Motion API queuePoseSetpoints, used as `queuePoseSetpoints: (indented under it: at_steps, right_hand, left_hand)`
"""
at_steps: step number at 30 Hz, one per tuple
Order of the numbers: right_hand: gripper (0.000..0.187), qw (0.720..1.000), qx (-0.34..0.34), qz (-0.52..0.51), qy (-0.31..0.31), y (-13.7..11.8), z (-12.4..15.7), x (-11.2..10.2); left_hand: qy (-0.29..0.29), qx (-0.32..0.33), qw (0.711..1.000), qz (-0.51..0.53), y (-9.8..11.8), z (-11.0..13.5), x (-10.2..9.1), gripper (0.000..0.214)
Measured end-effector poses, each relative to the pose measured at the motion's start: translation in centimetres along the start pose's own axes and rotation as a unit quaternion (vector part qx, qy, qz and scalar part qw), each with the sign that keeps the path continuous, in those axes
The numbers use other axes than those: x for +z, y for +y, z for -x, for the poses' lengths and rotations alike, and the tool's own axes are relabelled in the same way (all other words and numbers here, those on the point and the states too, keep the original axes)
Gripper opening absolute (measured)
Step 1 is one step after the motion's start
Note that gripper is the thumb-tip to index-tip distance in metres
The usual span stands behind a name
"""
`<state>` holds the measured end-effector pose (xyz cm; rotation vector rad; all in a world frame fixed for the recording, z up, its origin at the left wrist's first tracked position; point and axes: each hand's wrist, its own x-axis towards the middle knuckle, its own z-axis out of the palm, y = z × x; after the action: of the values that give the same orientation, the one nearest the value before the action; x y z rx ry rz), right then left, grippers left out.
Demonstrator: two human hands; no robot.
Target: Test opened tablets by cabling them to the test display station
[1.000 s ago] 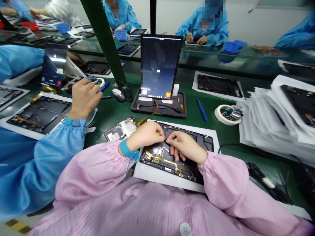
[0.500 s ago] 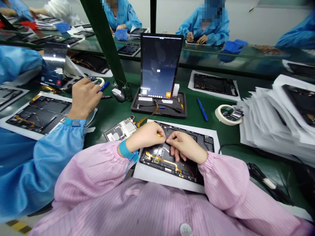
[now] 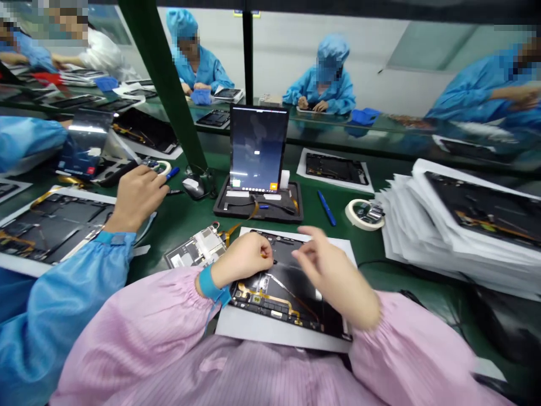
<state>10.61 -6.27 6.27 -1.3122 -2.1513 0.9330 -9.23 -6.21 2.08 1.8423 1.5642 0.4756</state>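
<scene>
Left hand (image 3: 243, 256) is right down at the open tablet housing (image 3: 291, 259), fingertips pinched together over its inner face; whether anything sits in that pinch, I can't tell from where I stand. And the right hand (image 3: 333, 273)? Thumb and index finger spread apart, nothing visible between them, slightly blurred above the housing's other half. That housing lies flat on white paper (image 3: 240, 332), just in front of the wearer, a gold flex cable (image 3: 242, 288) along its near side. So, 2 hands, 1 housing: fine fingertip work on the inner parts, I'd judge. Next move calls for a light, steady left pinch, and a right hand placed precisely, clear of that cable.
</scene>
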Motion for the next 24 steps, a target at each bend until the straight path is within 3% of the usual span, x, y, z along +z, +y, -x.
queuePoseSetpoints:
  at_steps: [1, 3, 5, 6, 7, 9, 13, 16, 20, 24]
  right_hand:
    - [0.037, 0.993, -0.038, 0.036, 0.109, -0.2, 1.6, -2.1]
    - [0.034, 0.944, -0.056, 0.074, 0.316, 0.6, 4.8, -6.6]
    - [0.031, 0.869, -0.01, 0.105, 0.484, 3.5, 7.7, -10.8]
    - [0.034, 0.83, 0.046, 0.144, 0.537, 5.7, 9.0, -12.7]
    - [0.035, 0.816, 0.112, 0.19, 0.534, 8.2, 10.3, -14.2]
    - [0.031, 0.834, 0.185, 0.213, 0.474, 13.3, 12.4, -16.1]
    - [0.042, 0.875, 0.202, 0.173, 0.405, 20.6, 14.6, -15.5]
    - [0.049, 0.869, 0.21, 0.118, 0.433, 22.2, 15.6, -14.5]
    - [0.043, 0.866, 0.234, 0.038, 0.441, 22.1, 16.7, -15.2]
    - [0.041, 0.858, 0.251, 0.037, 0.447, 21.7, 16.8, -15.4]
  left_hand:
    - [-0.005, 0.006, 1.0, -0.001, 0.0, 0.1, 0.1, 0.016]
    - [-0.019, 0.012, 1.0, -0.008, -0.1, 0.2, 0.1, 0.017]
    - [-0.036, -0.001, 0.999, -0.028, -0.5, 0.2, 0.1, 0.02]
    - [-0.049, -0.01, 0.998, -0.041, -0.8, 0.1, 0.2, 0.021]
    - [-0.066, -0.019, 0.996, -0.05, -1.1, 0.0, 0.2, 0.023]
    - [-0.093, -0.033, 0.993, -0.057, -1.6, -0.3, 0.3, 0.025]
    - [-0.115, -0.038, 0.991, -0.058, -1.7, -0.5, 0.6, 0.024]
    - [-0.111, -0.041, 0.992, -0.048, -1.7, -0.4, 0.8, 0.025]
    - [-0.124, -0.029, 0.992, -0.024, -2.1, -0.5, 0.9, 0.026]
    - [-0.121, -0.032, 0.992, -0.015, -2.1, -0.8, 0.9, 0.022]
